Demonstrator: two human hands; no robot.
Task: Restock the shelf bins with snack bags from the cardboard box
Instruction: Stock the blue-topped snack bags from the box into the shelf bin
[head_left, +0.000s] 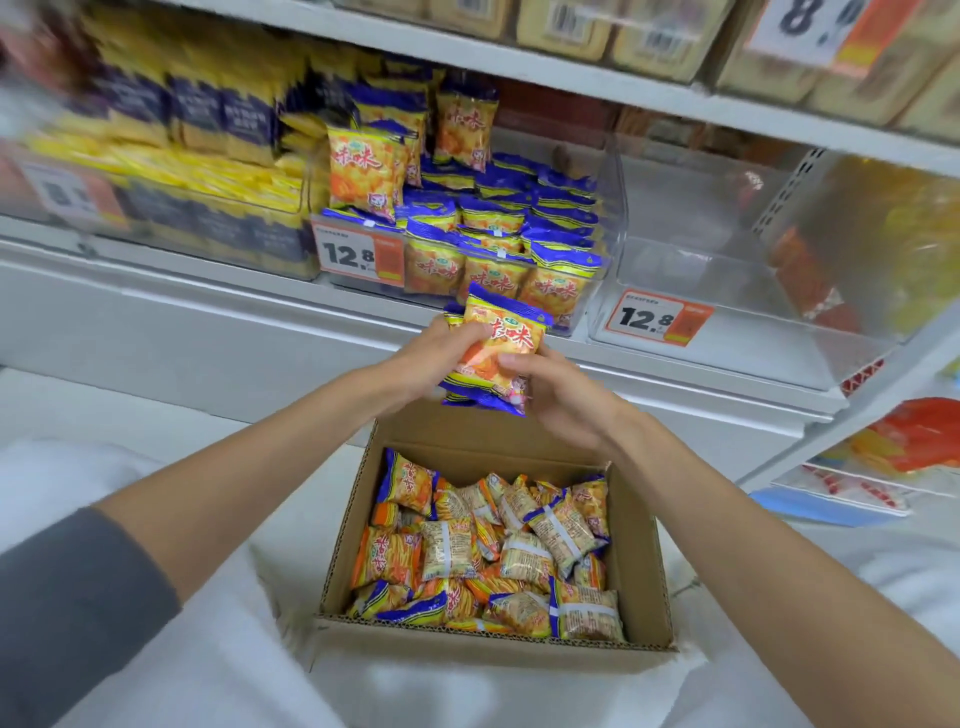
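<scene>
A small stack of orange-and-blue snack bags (501, 338) is held between both hands, just above the far edge of the open cardboard box (641, 545). My left hand (436, 358) grips the stack from the left, and my right hand (556, 395) holds it from the right and below. Several loose bags of the same snack (488, 551) lie in the box. Right in front of the hands, a clear shelf bin (608, 244) holds several rows of the same bags, some standing upright at the back.
To the right stands a clear bin (727, 291) with no bags in it, marked with a 12.8 price tag (657, 317). A bin of yellow-and-navy packs (208, 156) sits to the left. A white shelf (571, 67) with beige packs runs above.
</scene>
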